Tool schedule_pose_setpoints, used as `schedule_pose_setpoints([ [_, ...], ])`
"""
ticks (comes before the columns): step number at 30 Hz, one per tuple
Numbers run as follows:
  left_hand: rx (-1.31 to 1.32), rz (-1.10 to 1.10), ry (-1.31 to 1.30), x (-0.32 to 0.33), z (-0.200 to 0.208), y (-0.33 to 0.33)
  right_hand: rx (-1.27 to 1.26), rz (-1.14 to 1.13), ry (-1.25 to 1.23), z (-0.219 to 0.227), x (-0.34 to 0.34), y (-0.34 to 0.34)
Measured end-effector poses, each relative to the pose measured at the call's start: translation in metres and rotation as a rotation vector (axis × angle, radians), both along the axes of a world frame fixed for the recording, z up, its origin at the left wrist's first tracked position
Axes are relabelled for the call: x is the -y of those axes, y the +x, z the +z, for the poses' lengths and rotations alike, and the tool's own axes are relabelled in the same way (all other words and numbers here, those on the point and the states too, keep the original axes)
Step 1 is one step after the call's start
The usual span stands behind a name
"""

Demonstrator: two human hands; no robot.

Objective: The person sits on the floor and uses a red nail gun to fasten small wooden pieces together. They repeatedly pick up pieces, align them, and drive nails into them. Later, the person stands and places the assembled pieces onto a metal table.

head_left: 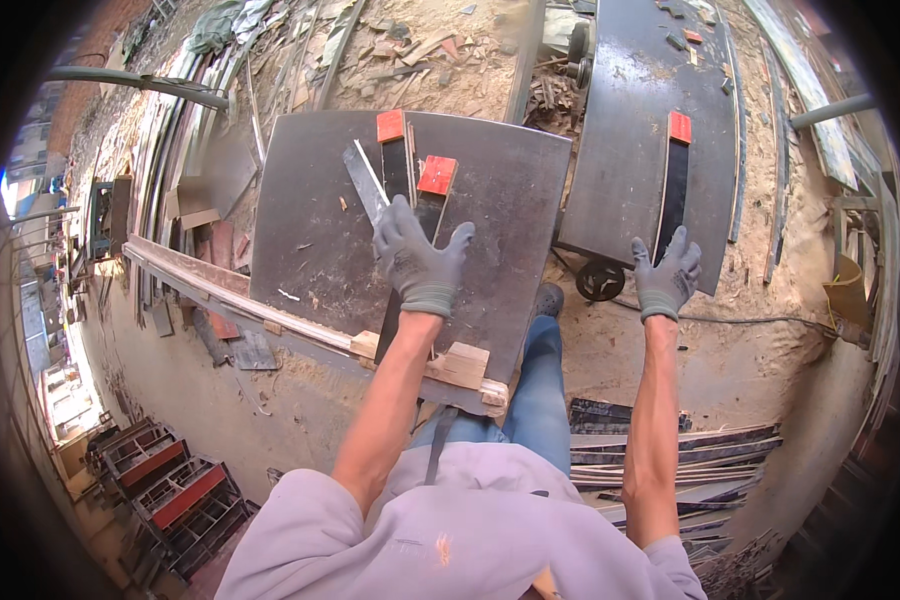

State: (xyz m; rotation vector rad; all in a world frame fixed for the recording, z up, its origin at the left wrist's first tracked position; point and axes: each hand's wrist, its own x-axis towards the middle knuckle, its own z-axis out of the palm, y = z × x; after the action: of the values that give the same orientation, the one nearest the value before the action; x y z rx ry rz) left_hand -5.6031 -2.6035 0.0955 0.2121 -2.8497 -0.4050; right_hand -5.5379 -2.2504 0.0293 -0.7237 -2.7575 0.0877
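Observation:
Both of my hands wear grey gloves. My left hand (pixel 417 262) is open over the dark board (pixel 305 200), its fingers spread across a dark strip with a red end block (pixel 437 176). A second red-ended strip (pixel 395 165) and a pale grey strip (pixel 364 180) lie just beyond it, their near ends hidden by the glove. To the right, my right hand (pixel 667 278) has its thumb and fingers apart at the near end of another red-ended dark strip (pixel 676 180). That strip lies on the long dark tabletop (pixel 620 130). Whether the fingers touch it I cannot tell.
A wooden rail with small blocks (pixel 460 364) edges the near side of the board. Below the long tabletop is a black wheel (pixel 601 280). Stacked strips (pixel 690 460) lie on the ground beside my right arm. Sawdust and offcuts (pixel 410 60) cover the far ground.

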Motion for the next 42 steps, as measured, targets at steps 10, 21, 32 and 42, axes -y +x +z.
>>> schedule_pose_setpoints([
  [10, 0.507, 0.136, 0.513, 0.080, -0.024, -0.010, 0.306, 0.125, -1.318, 0.019, 0.279, 0.024],
  [21, 0.126, -0.260, 0.061, 0.031, -0.013, 0.032, 0.083, -0.045, -1.384, -0.036, 0.308, 0.026],
  [32, 0.781, -0.225, 0.955, -0.125, -0.020, 0.027, -0.153, -0.232, -1.463, -0.030, 0.130, 0.067],
  [42, 0.796, 0.012, 1.078, -0.185, -0.121, -0.006, 0.429, -0.040, -0.781, 0.025, 0.117, 0.061],
])
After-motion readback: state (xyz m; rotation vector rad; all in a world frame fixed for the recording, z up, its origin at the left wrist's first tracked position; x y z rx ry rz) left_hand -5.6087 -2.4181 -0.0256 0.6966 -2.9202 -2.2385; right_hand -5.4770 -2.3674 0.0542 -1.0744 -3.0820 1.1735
